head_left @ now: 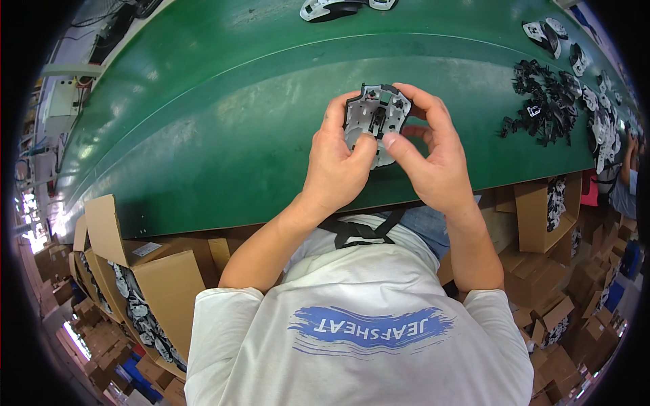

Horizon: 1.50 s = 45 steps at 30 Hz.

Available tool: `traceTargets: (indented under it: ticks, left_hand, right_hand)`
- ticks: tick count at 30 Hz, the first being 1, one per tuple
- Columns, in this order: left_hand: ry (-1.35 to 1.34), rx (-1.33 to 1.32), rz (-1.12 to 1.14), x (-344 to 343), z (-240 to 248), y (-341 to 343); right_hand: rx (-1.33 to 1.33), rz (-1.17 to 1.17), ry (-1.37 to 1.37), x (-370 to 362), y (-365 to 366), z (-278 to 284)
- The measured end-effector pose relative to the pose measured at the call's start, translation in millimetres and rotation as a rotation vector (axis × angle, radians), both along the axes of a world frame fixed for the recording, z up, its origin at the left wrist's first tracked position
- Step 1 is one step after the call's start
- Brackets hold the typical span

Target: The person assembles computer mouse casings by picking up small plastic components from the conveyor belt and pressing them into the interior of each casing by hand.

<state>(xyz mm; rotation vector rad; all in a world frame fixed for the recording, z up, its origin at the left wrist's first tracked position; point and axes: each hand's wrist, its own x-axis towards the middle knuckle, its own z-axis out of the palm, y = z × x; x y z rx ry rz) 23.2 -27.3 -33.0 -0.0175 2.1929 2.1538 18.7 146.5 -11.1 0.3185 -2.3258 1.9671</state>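
Note:
Between my two hands, over the green table (257, 142), is a plastic shell (361, 115) that looks like a computer mouse cover. Its hollow light-grey inside faces up, framed by a dark rim, with a black part (378, 120) along its middle. My left hand (336, 168) grips the shell's left side, its thumb pressing inside near the lower end. On the opposite side, my right hand (439, 166) has its fingers around the edge and its thumb beside the black part. Fingers hide the shell's lower sides.
A heap of small black plastic parts (545, 101) lies on the table at right, beside a row of grey-white shells (602, 128). More shells (332, 9) lie at the far edge. Open cardboard boxes of parts stand left (172, 291) and right (531, 220) below the table.

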Motion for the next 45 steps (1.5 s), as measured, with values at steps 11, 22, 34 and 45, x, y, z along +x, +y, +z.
traceTargets:
  ticks: [11,22,34,45]
  left_hand:
    - [0.205,-0.278,-0.047,9.3,-9.4,-2.8]
    - [0.25,-0.402,-0.046,7.4,-29.9,15.1]
    - [-0.288,0.323,-0.001,20.4,9.2,-76.0]
    - [0.186,-0.087,1.262,233.4,117.4,-386.1]
  right_hand:
    - [0.187,-0.025,-0.082,7.9,-10.4,-9.8]
    - [0.287,-0.053,0.036,6.0,2.5,-29.5]
    - [0.154,0.089,-0.062,2.5,39.6,10.2]
    - [1.015,-0.386,0.078,-16.8,214.3,-71.0]
